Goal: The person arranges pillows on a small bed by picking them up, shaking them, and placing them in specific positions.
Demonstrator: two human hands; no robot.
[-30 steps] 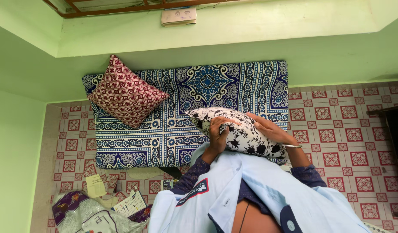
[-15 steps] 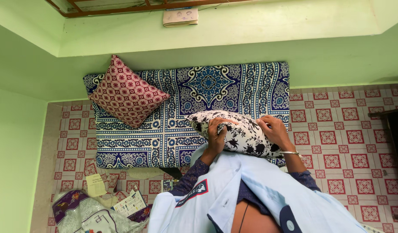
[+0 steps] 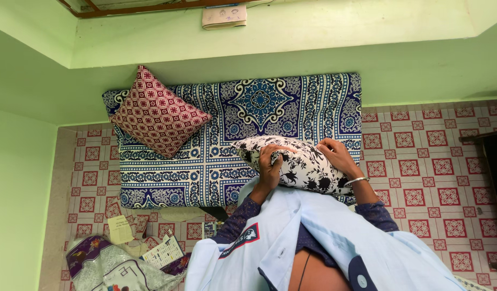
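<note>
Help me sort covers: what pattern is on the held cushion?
Black flowers on white, on the soft square cushion, head view.

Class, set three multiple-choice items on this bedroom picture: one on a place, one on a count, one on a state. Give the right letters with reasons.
1. Where does the red patterned cushion lie?
A. at the mattress's left end
B. on the tiled floor
C. in the person's lap

2. How many cushions are in view?
A. one
B. two
C. four

3. How is the black-and-white floral cushion held?
A. lying untouched
B. by one hand only
C. gripped by both hands

Answers:
1 A: it rests on the left end of the blue patterned mattress.
2 B: only the red and the floral one show.
3 C: the left hand and right hand both clasp it.
</note>
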